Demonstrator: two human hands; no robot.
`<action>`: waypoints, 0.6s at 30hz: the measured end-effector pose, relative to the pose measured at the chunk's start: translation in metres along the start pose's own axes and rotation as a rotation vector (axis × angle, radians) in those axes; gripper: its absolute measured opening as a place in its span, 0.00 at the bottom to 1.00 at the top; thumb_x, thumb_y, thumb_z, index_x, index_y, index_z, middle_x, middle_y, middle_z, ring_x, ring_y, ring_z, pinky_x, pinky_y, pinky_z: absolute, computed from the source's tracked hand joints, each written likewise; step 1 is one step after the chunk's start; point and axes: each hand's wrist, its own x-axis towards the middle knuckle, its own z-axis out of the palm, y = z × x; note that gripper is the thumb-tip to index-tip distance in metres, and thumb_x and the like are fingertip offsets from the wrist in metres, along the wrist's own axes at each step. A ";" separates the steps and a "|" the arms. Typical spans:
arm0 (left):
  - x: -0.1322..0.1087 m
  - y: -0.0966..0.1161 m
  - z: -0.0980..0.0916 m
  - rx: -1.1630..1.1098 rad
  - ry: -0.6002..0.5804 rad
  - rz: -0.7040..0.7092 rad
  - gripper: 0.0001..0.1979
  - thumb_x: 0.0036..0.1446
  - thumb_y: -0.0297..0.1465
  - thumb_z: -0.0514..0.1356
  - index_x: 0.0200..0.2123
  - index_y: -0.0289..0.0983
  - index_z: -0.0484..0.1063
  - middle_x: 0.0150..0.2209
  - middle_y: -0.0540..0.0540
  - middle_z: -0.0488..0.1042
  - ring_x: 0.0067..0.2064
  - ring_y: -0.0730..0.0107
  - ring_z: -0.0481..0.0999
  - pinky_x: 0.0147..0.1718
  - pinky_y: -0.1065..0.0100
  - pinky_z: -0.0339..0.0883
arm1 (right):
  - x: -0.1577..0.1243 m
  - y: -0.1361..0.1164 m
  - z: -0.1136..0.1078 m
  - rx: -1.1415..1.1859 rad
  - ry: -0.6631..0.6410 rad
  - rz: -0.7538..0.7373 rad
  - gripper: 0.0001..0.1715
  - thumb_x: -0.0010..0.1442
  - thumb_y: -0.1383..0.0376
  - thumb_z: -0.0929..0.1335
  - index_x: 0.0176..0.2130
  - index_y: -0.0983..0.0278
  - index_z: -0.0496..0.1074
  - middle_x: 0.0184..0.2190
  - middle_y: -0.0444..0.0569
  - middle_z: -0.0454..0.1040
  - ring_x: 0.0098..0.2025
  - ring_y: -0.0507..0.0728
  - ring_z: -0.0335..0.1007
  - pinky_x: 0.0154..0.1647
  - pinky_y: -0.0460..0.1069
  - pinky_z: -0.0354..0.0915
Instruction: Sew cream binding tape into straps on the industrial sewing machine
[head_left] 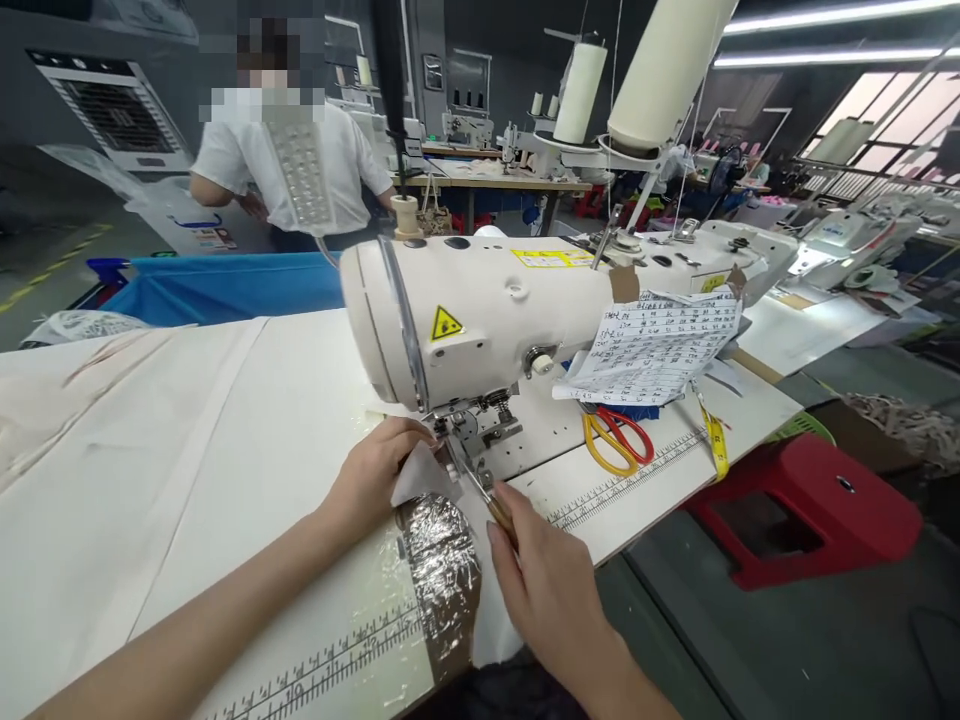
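A white sewing machine [465,320] stands on the table, its needle and presser foot partly hidden by my fingers. My left hand [379,465] is closed beside the needle area, its fingertips pinching a piece of thin white fabric [420,478]. More of this fabric hangs over the table's front edge. My right hand [551,590] grips a slim metal tool with a brownish handle [499,515], perhaps an awl. Its metal shaft points up and left toward the presser foot; the tip is hard to make out.
Scissors with yellow and red handles [619,443], a yellow tape measure [715,440] and handwritten sheets [652,345] are to the right. A red stool [817,510] stands beyond the table edge. Large white fabric [97,450] lies left. A person [289,160] stands behind the machine.
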 end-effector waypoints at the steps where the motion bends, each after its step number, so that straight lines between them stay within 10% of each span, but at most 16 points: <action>1: 0.000 -0.001 0.000 -0.018 0.013 -0.003 0.09 0.63 0.32 0.54 0.37 0.38 0.74 0.40 0.43 0.78 0.43 0.63 0.78 0.40 0.64 0.75 | 0.004 -0.001 0.004 -0.012 0.002 -0.016 0.22 0.72 0.67 0.57 0.60 0.71 0.65 0.41 0.58 0.82 0.36 0.62 0.81 0.31 0.50 0.69; 18: 0.009 0.005 -0.011 -0.036 -0.038 0.044 0.10 0.64 0.33 0.54 0.38 0.37 0.74 0.39 0.45 0.80 0.41 0.65 0.80 0.39 0.68 0.74 | 0.028 -0.003 0.021 -0.030 0.034 -0.059 0.21 0.67 0.70 0.59 0.55 0.70 0.72 0.34 0.51 0.81 0.28 0.58 0.75 0.24 0.51 0.58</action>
